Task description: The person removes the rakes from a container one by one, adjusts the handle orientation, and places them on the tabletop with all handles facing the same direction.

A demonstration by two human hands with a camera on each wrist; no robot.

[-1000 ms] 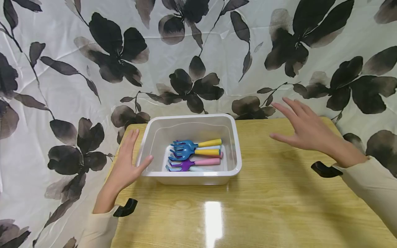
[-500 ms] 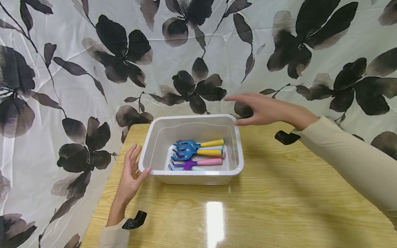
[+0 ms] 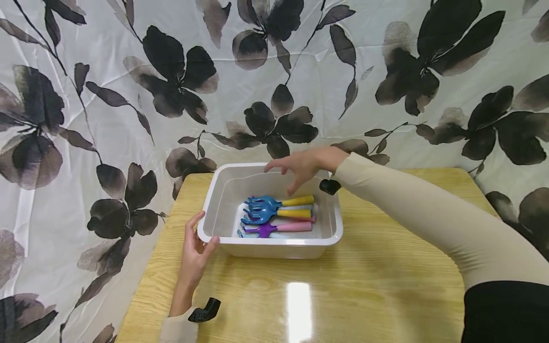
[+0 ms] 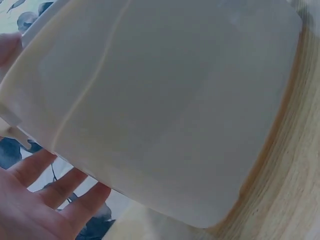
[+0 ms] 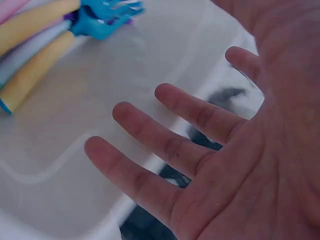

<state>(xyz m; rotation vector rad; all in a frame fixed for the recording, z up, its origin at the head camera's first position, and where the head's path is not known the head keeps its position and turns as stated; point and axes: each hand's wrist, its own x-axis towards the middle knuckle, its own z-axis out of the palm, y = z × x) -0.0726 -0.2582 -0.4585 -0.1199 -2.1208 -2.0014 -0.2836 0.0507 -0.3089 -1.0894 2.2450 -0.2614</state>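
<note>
I can read no text, label, brand, number or sign in the head view or in either wrist view.

In the head view, a pale cloth printed with dark flowers and leaves forms the backdrop, sweeping from eight o'clock up through twelve and round to three (lightly wrinkled in places). Towards six o'clock spreads a yellowish, wood-grained table, its glossy top carrying a bright white reflection just short of six.
</note>
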